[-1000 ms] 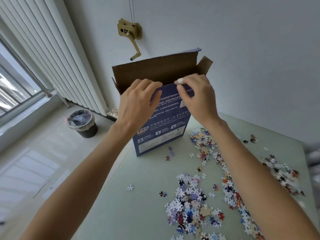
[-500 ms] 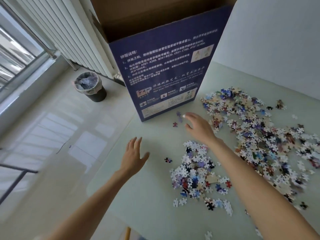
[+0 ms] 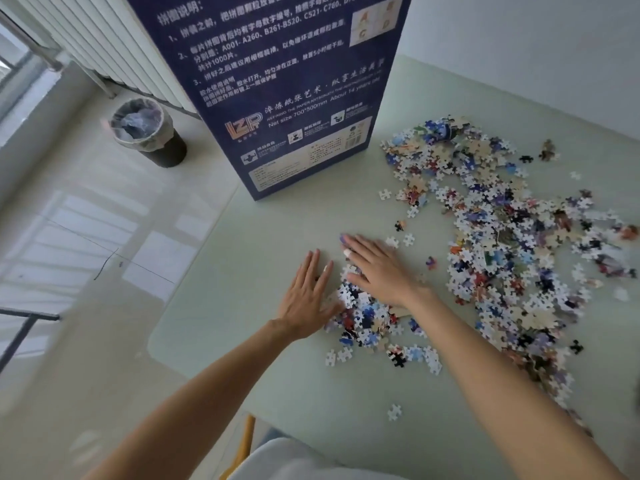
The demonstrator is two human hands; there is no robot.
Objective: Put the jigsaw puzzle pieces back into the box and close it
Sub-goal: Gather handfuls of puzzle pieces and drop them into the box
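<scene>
Both our left hand [image 3: 304, 299] and right hand [image 3: 377, 271] lay flat and unclenched around the small pile of puzzle pieces [image 3: 363, 317] at mid-frame, best cupped together toward the box [image 3: 294, 98] above.

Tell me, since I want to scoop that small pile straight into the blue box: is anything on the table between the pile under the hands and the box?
Nothing visible blocks it. The left hand and right hand lie flat on the small pile of puzzle pieces; bare table runs from there to the blue box. The box's top is out of frame.
</scene>
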